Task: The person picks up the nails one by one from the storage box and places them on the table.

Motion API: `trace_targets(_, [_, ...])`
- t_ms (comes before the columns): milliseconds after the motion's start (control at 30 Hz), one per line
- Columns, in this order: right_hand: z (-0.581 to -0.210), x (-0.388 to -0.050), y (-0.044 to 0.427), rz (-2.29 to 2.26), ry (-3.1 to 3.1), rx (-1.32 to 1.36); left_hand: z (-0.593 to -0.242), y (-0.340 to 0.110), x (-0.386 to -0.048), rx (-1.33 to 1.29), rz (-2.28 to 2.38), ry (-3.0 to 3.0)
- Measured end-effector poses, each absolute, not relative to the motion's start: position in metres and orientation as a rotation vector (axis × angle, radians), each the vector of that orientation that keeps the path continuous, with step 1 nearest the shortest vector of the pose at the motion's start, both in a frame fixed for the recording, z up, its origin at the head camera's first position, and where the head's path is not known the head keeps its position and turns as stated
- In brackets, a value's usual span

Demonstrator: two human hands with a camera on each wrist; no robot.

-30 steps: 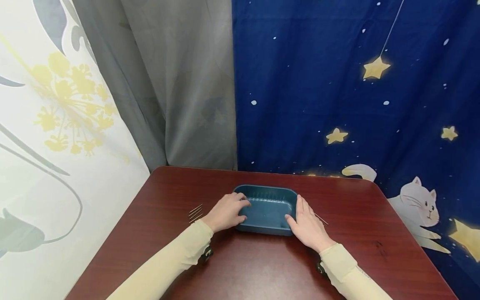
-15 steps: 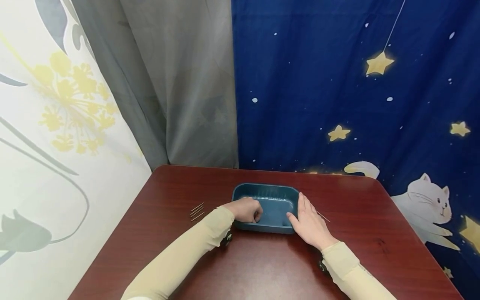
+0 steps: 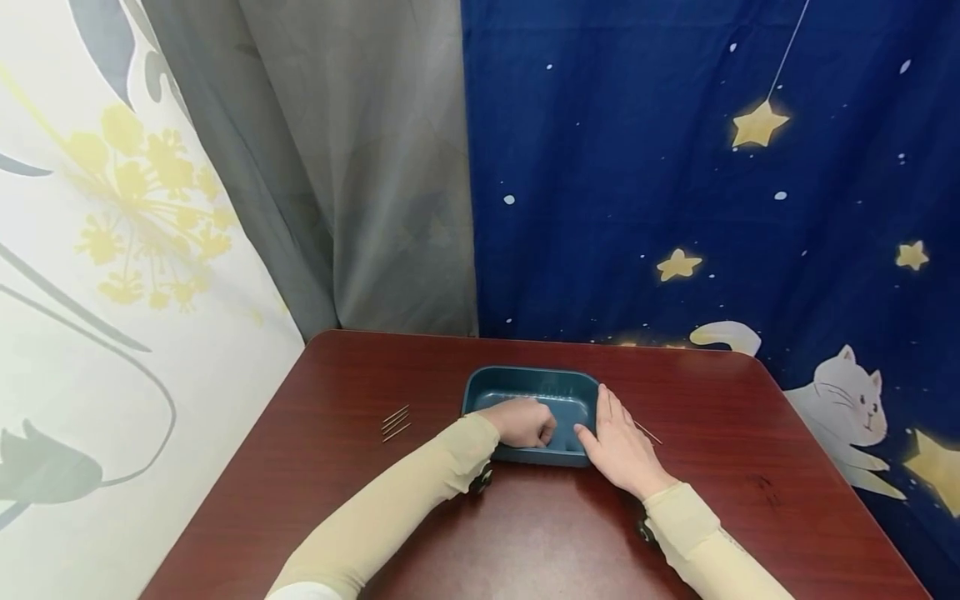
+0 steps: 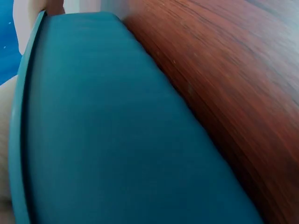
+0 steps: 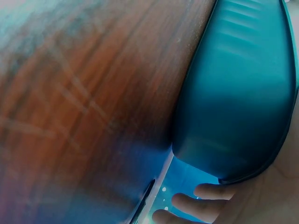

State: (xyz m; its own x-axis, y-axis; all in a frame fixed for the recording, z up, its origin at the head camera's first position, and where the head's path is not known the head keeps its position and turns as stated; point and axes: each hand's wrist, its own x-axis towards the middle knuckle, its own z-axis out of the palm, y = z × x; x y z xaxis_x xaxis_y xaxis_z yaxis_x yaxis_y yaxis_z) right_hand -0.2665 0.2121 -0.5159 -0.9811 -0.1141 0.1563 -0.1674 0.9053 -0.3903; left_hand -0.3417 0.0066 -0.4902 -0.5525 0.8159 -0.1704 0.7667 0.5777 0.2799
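Observation:
A dark teal, rounded rectangular box [image 3: 555, 458] stands open-topped on the table. My left hand [image 3: 516, 421] reaches over its near wall into it, fingers curled downward toward the floor of the box; the fingertips are hidden, so whether they hold anything does not show. Along the right wall lies my right hand [image 3: 622, 450], fingers straight outside and the thumb over the rim. In the right wrist view the fingers of the right hand [image 5: 205, 205] extend past the box's corner. The left wrist view is mostly filled by the outer wall of the box [image 4: 103, 121].
Several thin metal sticks [image 3: 395, 423] lie side by side left of the box. Another thin stick [image 3: 648, 432] lies just right of my right hand. The reddish-brown table [image 3: 720, 417] meets grey [image 3: 397, 208] and blue starry curtains [image 3: 600, 167] at its back edge.
My left hand has moved right from the box's left rim to deeper over its inside, its fingers curling downward. The right hand stays at the right wall. The sticks have not moved.

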Motion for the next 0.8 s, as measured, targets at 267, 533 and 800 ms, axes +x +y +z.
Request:
trace_targets(267, [-0.516,-0.267,0.213,0.609,-2.941,0.225,-0.494,0.04,-0.34,1.215,0.078,2.598])
trace_targets(533, [-0.517,-0.268,0.214,0.606,-2.93,0.229,-0.494,0.051,-0.337,1.267,0.172,2.644])
trace_targets(800, [-0.518,-0.267,0.214,0.614,-2.938,0.223,-0.494,0.051,-0.337,1.249,0.172,2.643])
